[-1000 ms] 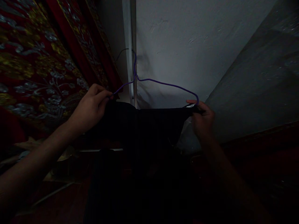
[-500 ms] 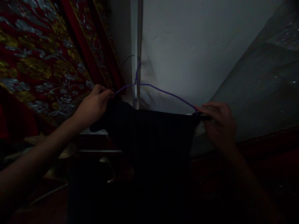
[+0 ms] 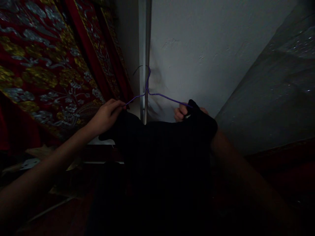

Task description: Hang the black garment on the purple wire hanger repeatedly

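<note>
A thin purple wire hanger (image 3: 163, 96) is held up in front of me, its hook at the top. From it hangs a black garment (image 3: 162, 154), too dark to tell its kind. My left hand (image 3: 107, 114) pinches the hanger's left arm together with the garment's left shoulder. On the other side, my right hand (image 3: 180, 112) is closed on the garment's right shoulder, near the end of the hanger's right arm. The cloth covers much of that hand; curled fingers show left of the fold.
Red cloth with gold and silver embroidery (image 3: 46, 65) hangs at the left. Behind the hanger are a narrow vertical strip (image 3: 142, 39) and a white wall (image 3: 192, 49). Clear plastic sheeting (image 3: 275, 91) drapes at the right. The lower area is very dark.
My right hand has moved left and inward, and the garment's right shoulder is now drawn up over the hanger's right end. My left hand keeps its pinch.
</note>
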